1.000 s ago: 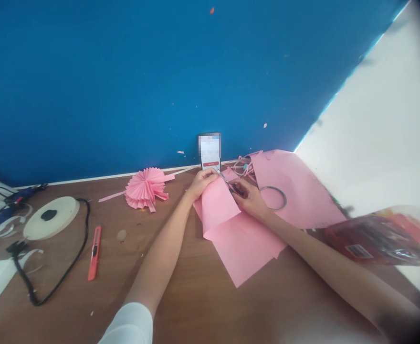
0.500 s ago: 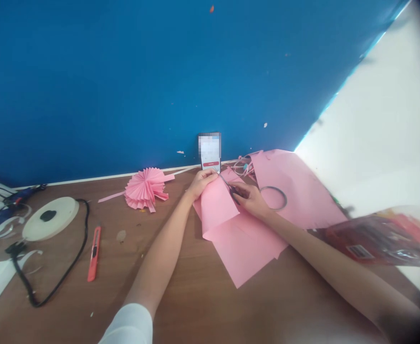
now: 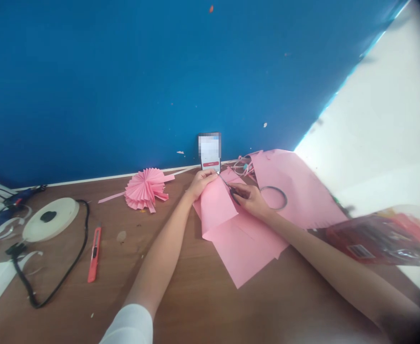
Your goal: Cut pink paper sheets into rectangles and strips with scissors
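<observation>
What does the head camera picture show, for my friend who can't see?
The right hand cuts a folded pink paper sheet with small scissors while the left hand holds its top edge, on a brown table. A pleated pink fan and a red utility knife lie to the left.

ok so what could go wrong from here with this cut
1. The scissors in the right hand point their tips at the left hand, which pinches the folded pink paper right by the blades; a finger could get nicked.
2. The paper is held only at its top edge, so it may buckle and the cut could wander.
3. The phone leans on the blue wall just beyond the tips and might get knocked over.
</observation>
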The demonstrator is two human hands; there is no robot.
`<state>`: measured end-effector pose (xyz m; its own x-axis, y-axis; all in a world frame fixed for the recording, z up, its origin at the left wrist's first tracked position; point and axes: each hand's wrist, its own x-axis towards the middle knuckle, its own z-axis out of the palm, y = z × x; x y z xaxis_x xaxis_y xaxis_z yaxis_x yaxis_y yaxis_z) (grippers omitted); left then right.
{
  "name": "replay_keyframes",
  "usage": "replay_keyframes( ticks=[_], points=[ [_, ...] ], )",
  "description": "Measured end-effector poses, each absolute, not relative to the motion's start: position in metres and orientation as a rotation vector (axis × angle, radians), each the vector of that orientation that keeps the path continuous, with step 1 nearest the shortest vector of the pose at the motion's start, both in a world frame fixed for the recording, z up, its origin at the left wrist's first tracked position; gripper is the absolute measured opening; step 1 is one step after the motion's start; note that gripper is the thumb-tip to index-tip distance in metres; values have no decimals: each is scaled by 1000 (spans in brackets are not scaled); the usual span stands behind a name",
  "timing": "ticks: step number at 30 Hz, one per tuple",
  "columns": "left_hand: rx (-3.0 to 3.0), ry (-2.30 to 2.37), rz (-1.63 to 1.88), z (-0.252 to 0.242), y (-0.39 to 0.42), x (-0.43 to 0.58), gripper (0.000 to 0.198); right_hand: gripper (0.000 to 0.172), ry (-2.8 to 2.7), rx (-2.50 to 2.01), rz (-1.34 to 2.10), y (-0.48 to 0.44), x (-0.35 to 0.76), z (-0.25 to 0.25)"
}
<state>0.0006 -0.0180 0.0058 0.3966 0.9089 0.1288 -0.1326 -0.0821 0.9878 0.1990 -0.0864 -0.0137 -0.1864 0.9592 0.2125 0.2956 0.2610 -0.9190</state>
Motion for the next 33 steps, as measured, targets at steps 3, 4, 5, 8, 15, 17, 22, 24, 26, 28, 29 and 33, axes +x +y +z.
replay_keyframes(
  ticks=[3,4,5,8,15,17,22,24,26,28,29,33],
  points=[
    [1376,753,1020,4,-16,-1,25,38,-1657,-1168,971,-87,199,-13],
    [1382,756,1021,3,-15,-1,24,38,-1657,-1161,974,-87,199,-12],
    [1384,759,1023,2,-14,-1,22,37,-1660,-1153,979,-88,198,-12],
    [1378,757,1033,1,-13,-1,20,37,-1688,-1129,990,-90,197,-10],
    [1327,777,1024,5,-17,-1,26,37,-1540,-1180,786,-88,197,-9],
    [1342,761,1011,5,-16,-3,23,40,-1485,-1248,690,-86,197,-9],
    [1354,642,1010,2,-12,-7,9,35,-1481,-1435,531,-90,195,-9],
    [1343,604,1017,2,-12,-7,8,30,-1561,-1547,416,-93,194,-7],
    [1316,555,1011,3,-13,-7,7,27,-1693,-1657,237,-96,194,-3],
    [1280,481,974,4,-14,-8,7,28,-1861,-1725,39,-99,196,2],
    [1261,445,950,5,-14,-9,9,29,-1944,-1746,-49,-100,196,4],
    [1196,354,909,5,-12,-13,26,31,-2198,-1862,-262,-101,198,9]
  ],
)
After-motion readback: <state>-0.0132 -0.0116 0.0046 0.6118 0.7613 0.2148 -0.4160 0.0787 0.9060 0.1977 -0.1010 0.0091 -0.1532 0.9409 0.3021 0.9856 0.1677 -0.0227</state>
